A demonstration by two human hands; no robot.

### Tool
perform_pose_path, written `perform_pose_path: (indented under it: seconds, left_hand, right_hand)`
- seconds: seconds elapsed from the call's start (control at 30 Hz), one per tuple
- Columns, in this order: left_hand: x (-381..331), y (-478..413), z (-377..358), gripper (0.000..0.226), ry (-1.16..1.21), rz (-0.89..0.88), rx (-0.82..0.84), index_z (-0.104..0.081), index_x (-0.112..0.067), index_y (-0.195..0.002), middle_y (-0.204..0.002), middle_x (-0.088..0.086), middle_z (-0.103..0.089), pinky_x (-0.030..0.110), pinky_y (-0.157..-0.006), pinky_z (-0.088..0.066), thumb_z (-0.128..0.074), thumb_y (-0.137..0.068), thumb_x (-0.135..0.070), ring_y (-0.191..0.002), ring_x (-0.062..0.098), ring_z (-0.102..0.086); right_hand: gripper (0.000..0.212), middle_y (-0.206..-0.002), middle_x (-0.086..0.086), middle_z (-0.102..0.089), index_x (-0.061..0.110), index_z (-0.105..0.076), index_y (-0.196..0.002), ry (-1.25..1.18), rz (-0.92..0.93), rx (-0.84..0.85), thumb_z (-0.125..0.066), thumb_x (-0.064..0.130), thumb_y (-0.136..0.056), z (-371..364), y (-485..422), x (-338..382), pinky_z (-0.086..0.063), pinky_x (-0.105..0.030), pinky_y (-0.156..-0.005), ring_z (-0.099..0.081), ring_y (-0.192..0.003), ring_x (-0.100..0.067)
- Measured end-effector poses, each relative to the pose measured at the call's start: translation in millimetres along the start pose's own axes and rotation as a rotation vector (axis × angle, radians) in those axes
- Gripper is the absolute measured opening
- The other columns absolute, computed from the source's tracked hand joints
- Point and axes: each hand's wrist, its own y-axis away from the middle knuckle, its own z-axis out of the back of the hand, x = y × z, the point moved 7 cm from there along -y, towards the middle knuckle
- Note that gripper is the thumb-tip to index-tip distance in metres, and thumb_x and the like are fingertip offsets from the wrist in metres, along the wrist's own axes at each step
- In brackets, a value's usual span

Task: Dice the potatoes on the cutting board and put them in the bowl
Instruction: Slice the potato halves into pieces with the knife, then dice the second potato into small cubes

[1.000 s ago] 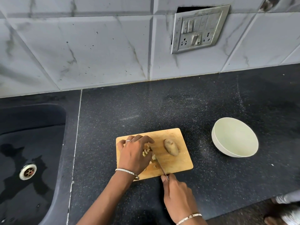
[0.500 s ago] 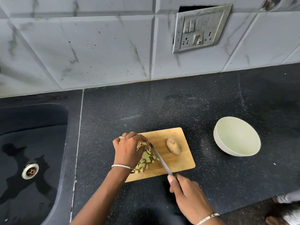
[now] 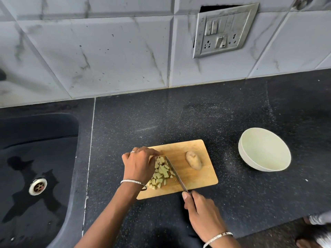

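Note:
A wooden cutting board (image 3: 195, 178) lies on the black counter. On its left part sits a pile of diced potato pieces (image 3: 161, 171). My left hand (image 3: 138, 164) is cupped against the pile's left side, fingers curled over its far end. My right hand (image 3: 200, 210) grips a knife (image 3: 176, 174) by the handle at the board's near edge; the blade lies along the pile's right side. A whole unpeeled potato (image 3: 193, 160) rests on the board's right part. The pale green bowl (image 3: 265, 151) stands empty to the right of the board.
A black sink (image 3: 35, 167) with a metal drain (image 3: 38, 186) and wet patches lies to the left. Tiled wall with a switch plate (image 3: 223, 31) stands behind. The counter's front edge runs at the lower right, with feet visible on the floor beyond it.
The knife has swung from the pile's near side to lie along its right side. My left hand shifted left, uncovering the diced pieces, which are now gathered between hand and blade.

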Motion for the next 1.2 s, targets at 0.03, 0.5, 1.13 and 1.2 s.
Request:
perform_pose_path:
  seconds: [0.03,0.5,1.13,1.2]
  left_hand:
    - [-1,-2,-1,0.018,-0.014,-0.006,0.023,-0.067,-0.043,-0.104,-0.105,-0.018,-0.064,0.036,-0.082,-0.027,-0.055,-0.092,-0.037,-0.106,0.013,-0.052]
    - [-22,-20,-14,0.011,-0.187,-0.197,0.182,-0.066,-0.035,-0.092,-0.098,-0.016,-0.059,0.037,-0.085,-0.024,-0.064,-0.085,-0.042,-0.101,0.011,-0.048]
    - [-29,17,5,0.016,0.322,-0.004,0.111,-0.072,-0.038,-0.085,-0.076,-0.022,-0.068,0.027,-0.072,-0.047,-0.063,-0.084,-0.052,-0.072,-0.003,-0.059]
    - [-31,25,-6,0.015,0.529,0.092,0.254,-0.075,-0.033,-0.085,-0.073,-0.016,-0.072,0.023,-0.069,-0.051,-0.069,-0.083,-0.046,-0.07,-0.001,-0.064]
  right_hand:
    - [0.056,-0.084,0.007,-0.067,0.028,-0.047,-0.081,-0.012,0.002,-0.018,-0.011,0.071,-0.085,2,1,0,-0.049,-0.04,-0.074,-0.064,-0.082,-0.017]
    - [0.037,-0.063,0.006,-0.06,0.025,-0.056,-0.08,-0.1,0.034,-0.125,-0.035,0.049,-0.098,20,7,-7,-0.041,-0.026,-0.059,-0.057,-0.059,-0.007]
    - [0.045,-0.045,0.009,-0.051,0.021,-0.06,-0.074,-0.379,0.101,-0.051,-0.038,0.052,-0.097,15,-1,9,-0.035,-0.024,-0.05,-0.047,-0.043,-0.005]
    - [0.045,-0.043,0.009,-0.046,0.016,-0.06,-0.076,-0.473,0.102,-0.015,-0.04,0.049,-0.098,15,2,16,-0.03,-0.019,-0.046,-0.042,-0.04,-0.004]
